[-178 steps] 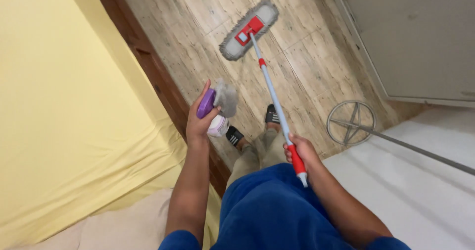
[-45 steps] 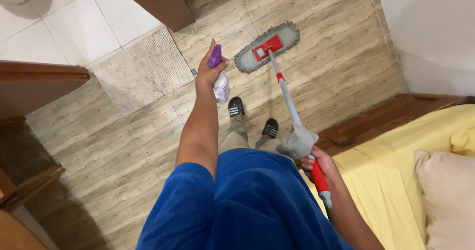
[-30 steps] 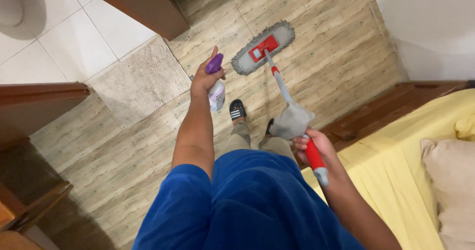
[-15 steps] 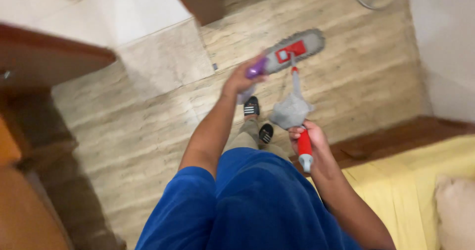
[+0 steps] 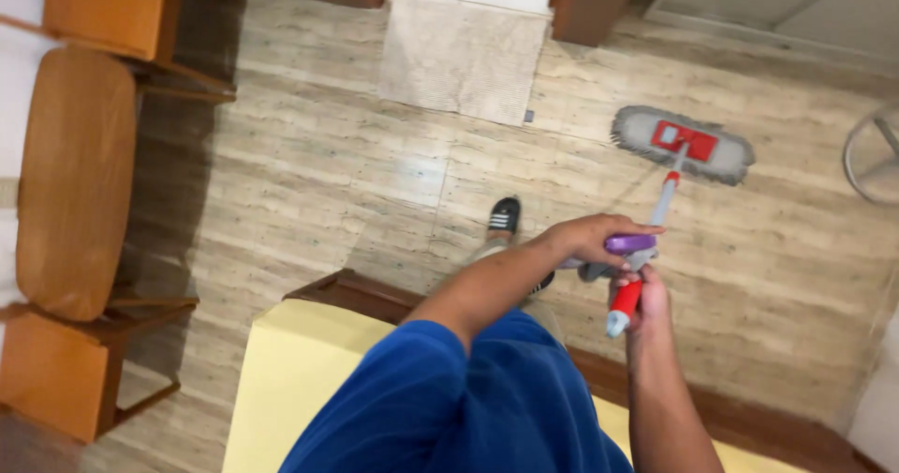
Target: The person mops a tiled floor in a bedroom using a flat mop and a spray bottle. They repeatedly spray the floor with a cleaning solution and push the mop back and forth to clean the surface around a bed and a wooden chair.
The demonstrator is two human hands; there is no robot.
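Beige wood-look tile floor [image 5: 309, 183] below you, pale mat [image 5: 464, 56] on it by white tiles, wooden chair [image 5: 75, 183] at the floor's left edge, yellow bed [image 5: 300, 379] in dark wooden frame [image 5: 361, 295] nearer you, round metal fan base [image 5: 876, 155] far right.

Home bedroom: yellow-sheeted bed [image 5: 300, 379] in wooden frame near; wooden chair [image 5: 75, 183] at left; wood-look tile floor [image 5: 309, 183]; small mat [image 5: 464, 56] at far doorway.
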